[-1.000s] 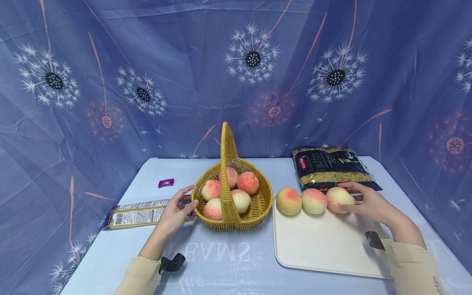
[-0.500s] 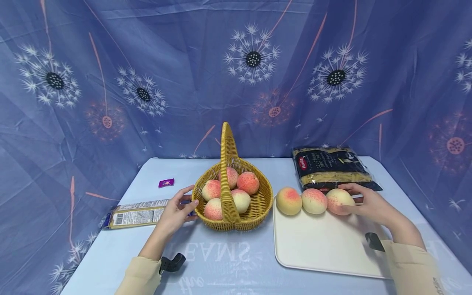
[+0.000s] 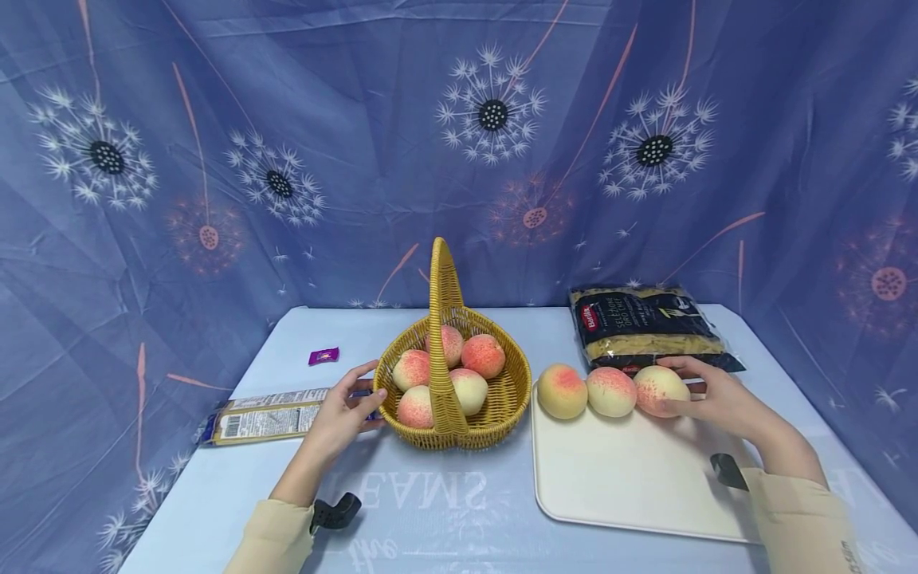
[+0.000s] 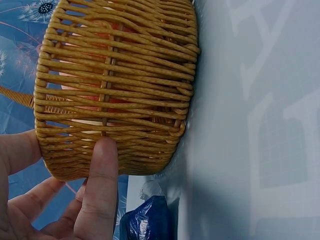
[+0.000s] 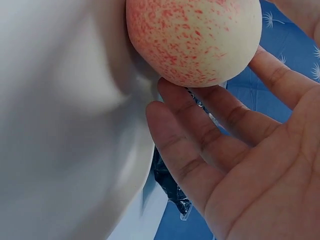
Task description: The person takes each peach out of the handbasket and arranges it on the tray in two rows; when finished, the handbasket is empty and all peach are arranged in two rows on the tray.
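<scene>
Basket (image 3: 489, 435) touches left fingers (image 4: 101, 182), peach (image 3: 653, 391) right fingers (image 5: 237, 111).

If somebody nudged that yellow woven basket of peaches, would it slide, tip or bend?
The basket would probably slide before tipping: its body looks wide and low. Its five visible peaches look round and loosely packed, so they may roll. The woven wall has gaps and might flex slightly.

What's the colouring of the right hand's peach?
Pale yellow peach, red-speckled; clearest in right wrist view.
</scene>
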`<state>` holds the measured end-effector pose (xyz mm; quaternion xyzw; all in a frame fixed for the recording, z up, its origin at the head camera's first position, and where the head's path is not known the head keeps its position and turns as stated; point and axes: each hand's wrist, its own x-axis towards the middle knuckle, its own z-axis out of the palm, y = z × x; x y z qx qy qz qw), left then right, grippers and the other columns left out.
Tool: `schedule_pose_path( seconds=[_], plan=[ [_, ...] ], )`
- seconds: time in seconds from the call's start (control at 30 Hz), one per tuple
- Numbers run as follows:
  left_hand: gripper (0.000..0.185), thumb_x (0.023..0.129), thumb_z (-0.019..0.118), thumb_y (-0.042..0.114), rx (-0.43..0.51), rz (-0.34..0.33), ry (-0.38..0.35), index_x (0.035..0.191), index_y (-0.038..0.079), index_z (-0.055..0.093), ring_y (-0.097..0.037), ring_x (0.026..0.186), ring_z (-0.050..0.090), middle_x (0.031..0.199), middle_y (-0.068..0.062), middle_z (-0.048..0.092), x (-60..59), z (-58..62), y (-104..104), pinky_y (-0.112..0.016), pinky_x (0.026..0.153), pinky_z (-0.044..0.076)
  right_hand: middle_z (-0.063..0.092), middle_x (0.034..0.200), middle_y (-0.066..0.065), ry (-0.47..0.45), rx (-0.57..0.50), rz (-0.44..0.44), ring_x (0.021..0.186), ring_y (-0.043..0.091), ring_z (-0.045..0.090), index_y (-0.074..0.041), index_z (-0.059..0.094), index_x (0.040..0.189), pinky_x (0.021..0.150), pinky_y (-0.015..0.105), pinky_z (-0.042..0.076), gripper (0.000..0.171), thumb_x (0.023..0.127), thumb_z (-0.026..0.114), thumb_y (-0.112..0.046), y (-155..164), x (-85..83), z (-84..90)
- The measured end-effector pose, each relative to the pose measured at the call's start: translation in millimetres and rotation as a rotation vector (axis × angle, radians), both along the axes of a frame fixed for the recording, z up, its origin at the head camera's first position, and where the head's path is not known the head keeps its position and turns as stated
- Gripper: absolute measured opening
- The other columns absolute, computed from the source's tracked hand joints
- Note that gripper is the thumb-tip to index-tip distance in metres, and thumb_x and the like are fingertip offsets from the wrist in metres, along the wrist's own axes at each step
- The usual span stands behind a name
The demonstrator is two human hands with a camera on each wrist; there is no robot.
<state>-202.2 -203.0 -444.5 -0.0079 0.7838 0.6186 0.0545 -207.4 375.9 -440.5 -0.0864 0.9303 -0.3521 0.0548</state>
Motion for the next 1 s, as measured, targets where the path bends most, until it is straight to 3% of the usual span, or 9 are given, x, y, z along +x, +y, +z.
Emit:
schedule_pose_path(
  seconds=[0.4, 0.6, 0.77, 1.0],
  plan=[
    [0.06, 0.108, 0.063, 0.01, 0.001, 0.003, -0.011, 0.164, 0.017, 0.043, -0.028, 0.116, 0.066, 0.147, -0.027, 0.051, -1.2, -1.5, 0.4, -0.038, 0.088, 0.072, 0.059, 0.143, 0.036, 0.023, 0.038, 0.006, 0.127, 0.057, 0.061, 0.001, 0.045, 0.157, 0.101, 0.071, 0.058, 0.081, 0.096, 0.084, -0.035, 2.1, -2.1, 11.1],
    [0.06, 0.109, 0.063, 0.01, 0.0, 0.001, -0.011, 0.164, 0.017, 0.042, -0.028, 0.116, 0.066, 0.147, -0.027, 0.051, -0.1, -1.1, 0.1, -0.037, 0.088, 0.071, 0.054, 0.15, 0.034, 0.094, 0.054, 0.024, 0.131, 0.057, 0.056, 0.003, 0.046, 0.156, 0.104, 0.072, 0.056, 0.078, 0.098, 0.081, -0.034, -9.7, -11.5, 34.2],
    [0.06, 0.108, 0.063, 0.01, 0.006, -0.001, -0.011, 0.165, 0.016, 0.042, -0.029, 0.117, 0.066, 0.148, -0.027, 0.05, -0.3, -0.8, -0.2, -0.037, 0.088, 0.071, 0.054, 0.153, 0.029, 0.108, 0.056, 0.041, 0.137, 0.052, 0.054, -0.005, 0.048, 0.158, 0.11, 0.075, 0.052, 0.076, 0.098, 0.08, -0.04, -33.5, -20.7, 59.8],
    [0.06, 0.108, 0.064, 0.011, 0.01, -0.001, -0.012, 0.164, 0.017, 0.042, -0.032, 0.119, 0.066, 0.148, -0.027, 0.051, 0.1, 0.2, 0.0, -0.037, 0.088, 0.071, 0.054, 0.155, 0.023, 0.097, 0.007, 0.143, 0.141, 0.047, 0.053, -0.011, 0.052, 0.155, 0.114, 0.071, 0.052, 0.071, 0.097, 0.083, -0.037, -78.6, -35.9, 84.6]
  ],
)
